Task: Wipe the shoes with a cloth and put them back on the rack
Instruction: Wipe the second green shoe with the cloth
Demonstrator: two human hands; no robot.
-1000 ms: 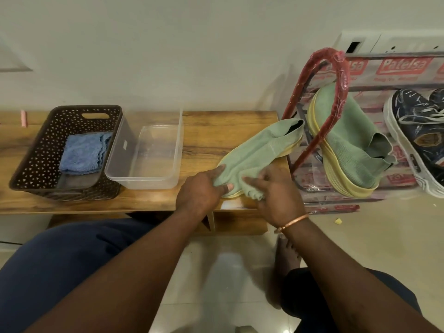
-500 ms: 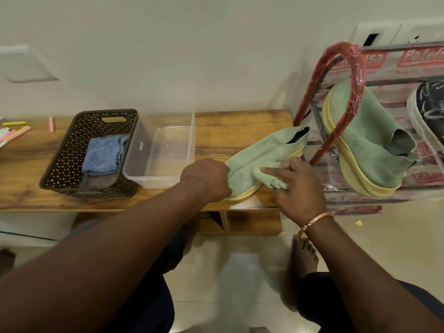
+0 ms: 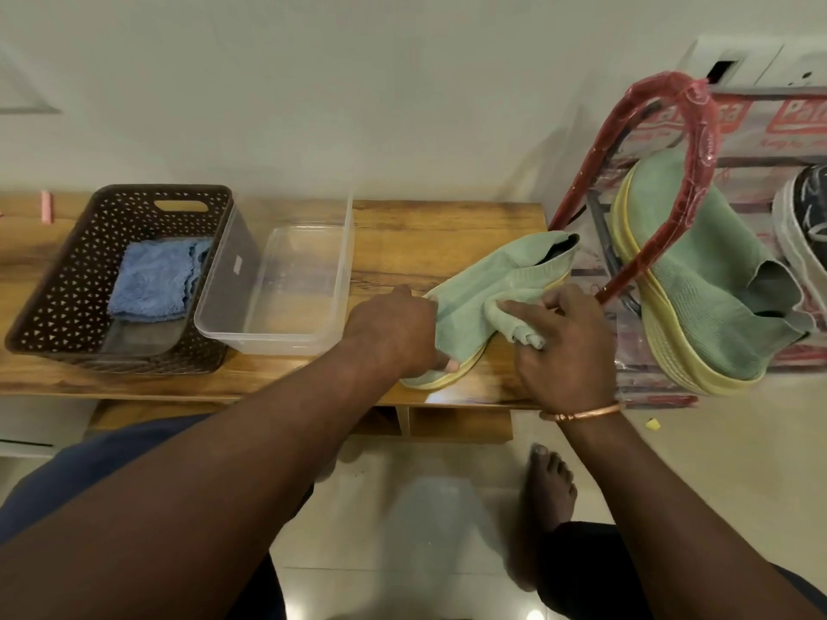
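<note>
The green shoe [image 3: 492, 279] lies at the near right end of the surface [image 3: 425, 234], left hand [image 3: 394, 333] clamped over its toe, right hand [image 3: 564, 346] pinching a bunched cloth [image 3: 514, 322] against its side. A hard swipe could shove it off the near edge.

A plain off-white wall [image 3: 358, 82] is filling the top of the view, with a white switch plate [image 3: 756, 64] sitting high on the right. A low wooden worktop [image 3: 425, 234] is running along it, open cubbies [image 3: 461, 425] showing underneath. Glossy pale floor tiles [image 3: 447, 521] are throwing back soft light, and glare is shining near the worktop's front edge.
</note>
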